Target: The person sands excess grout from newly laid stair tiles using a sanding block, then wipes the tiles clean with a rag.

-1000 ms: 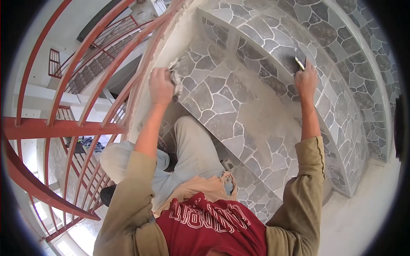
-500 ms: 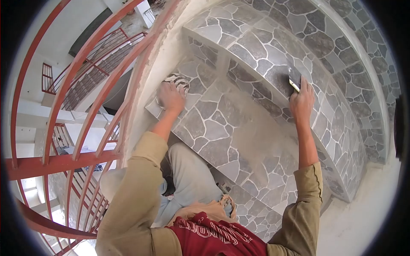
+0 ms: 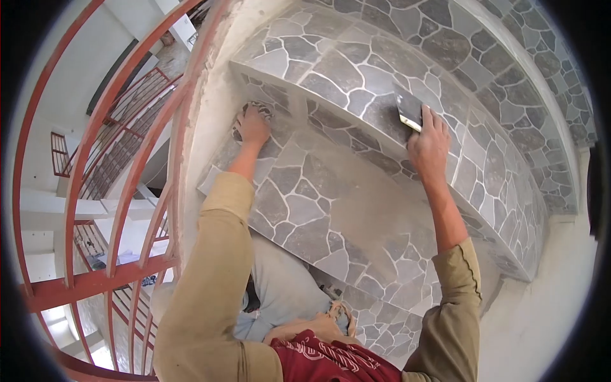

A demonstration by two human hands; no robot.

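Note:
My left hand presses a bunched black-and-white patterned cloth onto the stone-patterned stair tread, close to the wall-side corner. The palm and fingers cover most of the cloth. On the step above, my right hand grips a flat, dark rectangular piece with a pale edge. It is held near the step's front edge, tilted against the surface; its exact kind does not show. A dusty beige smear spreads over the middle of the lower tread.
A red metal railing runs along the left, with a lower level visible through its bars. The plastered edge borders the steps there. More stone-patterned steps rise at upper right. My bent leg is below the tread.
My view has shifted. The left hand has slid the cloth forward along the tread toward the inner corner. The right hand still grips the dark piece over the upper step.

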